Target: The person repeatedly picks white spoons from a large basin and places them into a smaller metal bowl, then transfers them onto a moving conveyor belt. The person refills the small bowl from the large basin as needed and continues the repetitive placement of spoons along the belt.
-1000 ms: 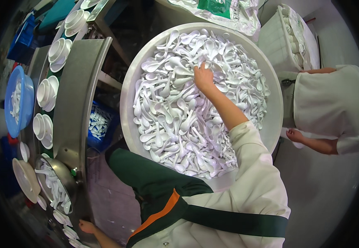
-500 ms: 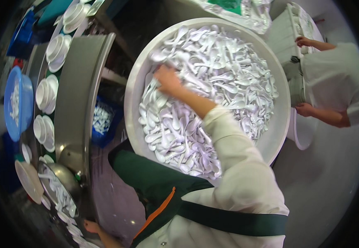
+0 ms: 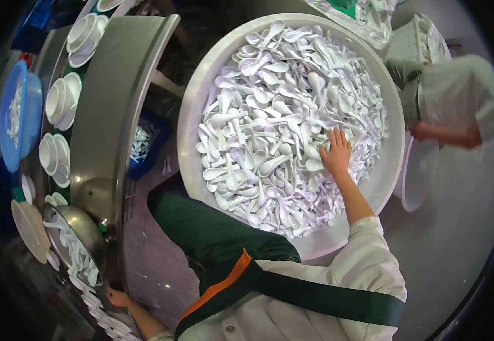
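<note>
A big round pale basin (image 3: 189, 150) is heaped with white soup spoons (image 3: 269, 165). My right hand (image 3: 336, 152) lies palm down on the spoons at the basin's right side, its fingers spread and nothing gripped. At the lower left, my left hand (image 3: 118, 297) is curled closed by the edge of the steel counter (image 3: 102, 108). What it holds, if anything, is hidden. Beside it a steel bowl (image 3: 92, 230) tilts over with white spoons inside. A row of white spoons (image 3: 102, 318) lies along the counter just below that bowl.
White bowls stacked on plates (image 3: 59, 102) line a green strip beyond the counter. Farther left are a blue tub (image 3: 31, 111) and a beige basin (image 3: 31, 233). A blue crate (image 3: 156, 142) with spoons sits under the counter. Another person (image 3: 457, 91) works at the right by a white bucket (image 3: 420, 176).
My right hand has swept from the basin's left side across to its right, and its fingers are now spread. My left hand has stayed by the counter. The other person's upper hand is now out of sight.
</note>
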{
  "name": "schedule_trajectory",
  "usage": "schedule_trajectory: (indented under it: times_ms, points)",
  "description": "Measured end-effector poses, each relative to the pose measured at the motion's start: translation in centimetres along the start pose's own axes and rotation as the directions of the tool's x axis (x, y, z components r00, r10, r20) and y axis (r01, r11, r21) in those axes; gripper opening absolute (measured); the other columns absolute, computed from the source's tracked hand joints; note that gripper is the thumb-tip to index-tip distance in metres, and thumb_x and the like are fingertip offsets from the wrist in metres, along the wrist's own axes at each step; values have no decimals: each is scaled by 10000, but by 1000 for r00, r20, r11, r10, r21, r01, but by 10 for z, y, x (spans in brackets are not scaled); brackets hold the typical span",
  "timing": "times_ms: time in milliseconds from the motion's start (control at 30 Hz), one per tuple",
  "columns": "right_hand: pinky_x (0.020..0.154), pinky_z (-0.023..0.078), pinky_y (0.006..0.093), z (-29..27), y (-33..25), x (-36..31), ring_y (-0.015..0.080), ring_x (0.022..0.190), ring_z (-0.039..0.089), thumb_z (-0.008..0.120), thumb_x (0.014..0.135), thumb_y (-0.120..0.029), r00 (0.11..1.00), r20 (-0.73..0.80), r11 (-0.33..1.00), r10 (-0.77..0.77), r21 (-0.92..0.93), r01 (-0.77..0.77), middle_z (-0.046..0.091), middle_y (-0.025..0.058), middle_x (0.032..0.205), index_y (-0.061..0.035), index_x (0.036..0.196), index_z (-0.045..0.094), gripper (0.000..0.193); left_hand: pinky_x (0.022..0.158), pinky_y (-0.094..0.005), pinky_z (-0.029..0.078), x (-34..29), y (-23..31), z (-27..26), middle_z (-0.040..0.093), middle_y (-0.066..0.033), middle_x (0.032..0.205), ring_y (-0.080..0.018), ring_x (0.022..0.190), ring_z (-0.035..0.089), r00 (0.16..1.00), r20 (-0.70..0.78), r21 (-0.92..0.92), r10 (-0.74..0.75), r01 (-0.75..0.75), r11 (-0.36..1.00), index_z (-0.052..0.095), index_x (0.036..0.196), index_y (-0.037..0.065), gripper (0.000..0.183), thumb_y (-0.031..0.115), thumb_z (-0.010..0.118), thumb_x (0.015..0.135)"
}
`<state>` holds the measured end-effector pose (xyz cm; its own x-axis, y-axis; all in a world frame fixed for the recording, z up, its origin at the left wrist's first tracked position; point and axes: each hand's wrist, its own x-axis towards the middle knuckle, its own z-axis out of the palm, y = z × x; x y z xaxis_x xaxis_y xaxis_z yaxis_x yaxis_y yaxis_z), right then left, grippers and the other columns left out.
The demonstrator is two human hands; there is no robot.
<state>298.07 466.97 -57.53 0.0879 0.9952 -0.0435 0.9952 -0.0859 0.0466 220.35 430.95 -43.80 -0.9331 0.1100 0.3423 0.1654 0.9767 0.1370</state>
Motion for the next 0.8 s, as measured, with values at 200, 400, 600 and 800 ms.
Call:
schedule_trajectory:
  times_ms: [200, 400, 600, 800]
  points:
    - [1041, 328, 395, -10, 86, -64, 350, 1276, 384, 674, 795, -393, 868, -35, 827, 496, 324, -460, 377, 217, 1393, -13, 1369, 345, 763, 782, -436, 483, -7, -1, -8, 669, -163, 965, -356, 872, 625, 996, 32, 85, -80, 77, 993, 671, 1005, 11, 458, 420, 520, 864]
    - [1074, 257, 415, 117, 143, -51, 362, 1321, 316, 444, 770, -726, 499, 370, 202, 784, 607, -769, 335, 242, 1417, 16, 1410, 263, 996, 786, -434, 482, 21, 9, 13, 648, -212, 993, -371, 892, 616, 998, 27, 128, -50, 46, 991, 664, 1004, -10, 452, 396, 516, 874]
    - [1039, 306, 414, 56, 29, -17, 372, 1266, 393, 514, 783, -664, 619, 218, 312, 754, 711, -630, 391, 241, 1380, 20, 1407, 264, 960, 795, -461, 472, 18, 2, 15, 646, -224, 968, -398, 891, 608, 990, 42, 149, 133, -138, 979, 661, 963, -42, 470, 391, 494, 886]
    - [972, 375, 524, 30, -92, -14, 484, 1270, 302, 677, 714, -556, 825, 169, 555, 540, 665, -500, 216, 247, 1442, -183, 1447, 216, 942, 794, -461, 473, 6, 26, 23, 648, -223, 967, -395, 889, 609, 978, 94, 118, 186, -197, 973, 663, 956, -43, 476, 396, 491, 886]
